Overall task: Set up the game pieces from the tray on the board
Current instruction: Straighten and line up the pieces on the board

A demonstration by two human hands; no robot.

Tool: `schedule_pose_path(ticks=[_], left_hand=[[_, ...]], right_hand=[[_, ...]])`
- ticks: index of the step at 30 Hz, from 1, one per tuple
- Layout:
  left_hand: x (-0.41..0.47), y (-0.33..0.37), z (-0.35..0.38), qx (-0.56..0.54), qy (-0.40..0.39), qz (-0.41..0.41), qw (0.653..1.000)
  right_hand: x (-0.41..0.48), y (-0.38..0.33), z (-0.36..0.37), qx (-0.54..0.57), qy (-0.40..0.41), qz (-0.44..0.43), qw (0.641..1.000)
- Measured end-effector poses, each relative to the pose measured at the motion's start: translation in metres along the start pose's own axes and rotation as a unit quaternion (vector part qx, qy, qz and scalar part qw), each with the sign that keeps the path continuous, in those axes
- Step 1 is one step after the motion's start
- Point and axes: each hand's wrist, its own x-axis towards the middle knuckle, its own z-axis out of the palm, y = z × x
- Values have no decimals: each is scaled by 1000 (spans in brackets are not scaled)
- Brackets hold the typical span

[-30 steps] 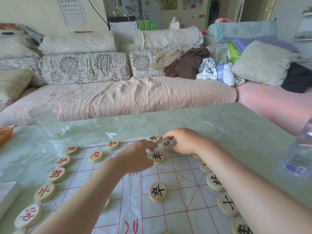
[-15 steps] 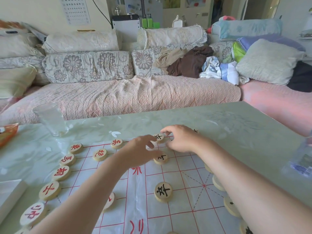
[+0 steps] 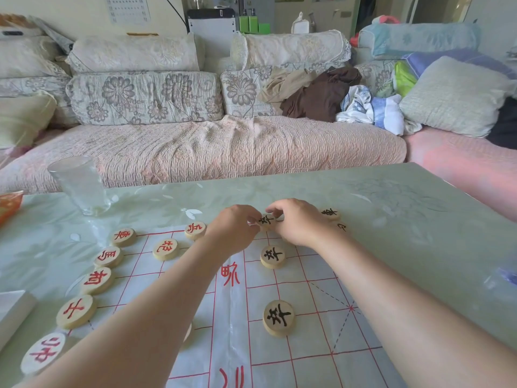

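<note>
A white board sheet (image 3: pixel 279 348) with red grid lines lies on the table. Wooden discs with red characters (image 3: pixel 76 310) line its left edge. Discs with black characters stand in a middle column, one near (image 3: pixel 278 317) and one farther (image 3: pixel 272 256). At the board's far edge sits another black-character disc (image 3: pixel 265 219). My left hand (image 3: pixel 235 229) has its curled fingertips on that disc's left rim. My right hand (image 3: pixel 298 222) pinches its far right rim with thumb and forefinger. Two more black discs (image 3: pixel 330 213) show beyond my right wrist.
An empty glass tumbler (image 3: pixel 81 186) stands at the table's far left, with an orange packet (image 3: pixel 8 204) beside it. A white box (image 3: pixel 12 312) sits at the left edge. A plastic bottle (image 3: pixel 503 275) is blurred at the right edge. A sofa (image 3: pixel 209 147) runs behind the table.
Both hands moved toward the board's far edge and closed in on the far black disc. My left hand left the second disc in the column.
</note>
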Motion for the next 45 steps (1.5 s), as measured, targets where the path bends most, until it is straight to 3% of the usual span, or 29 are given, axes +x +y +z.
schedule_pose_path(ticks=[9,16,20,24,29,33,45], left_hand=[[1,-6,0,5,11,-12,1000],[-2,1,-2,41,22,5,999],[-9,3,0,13,69,9,998],[-24,7,3,8,26,55,998],[-39,11,2,6,-3,62,998],[-47,13,2,17,-48,70,996],[-55,4,1,11,-78,93,993]], right_hand=[[0,-8,4,-27,-1,-21,999],[-1,14,-25,53,-15,13,998],[-10,29,-43,47,-77,11,996],[-23,30,-42,8,-125,5,992],[-27,24,-31,-11,-80,-6,997],[-23,25,-32,-4,-114,-22,993],[-26,29,-29,15,-79,-31,996]])
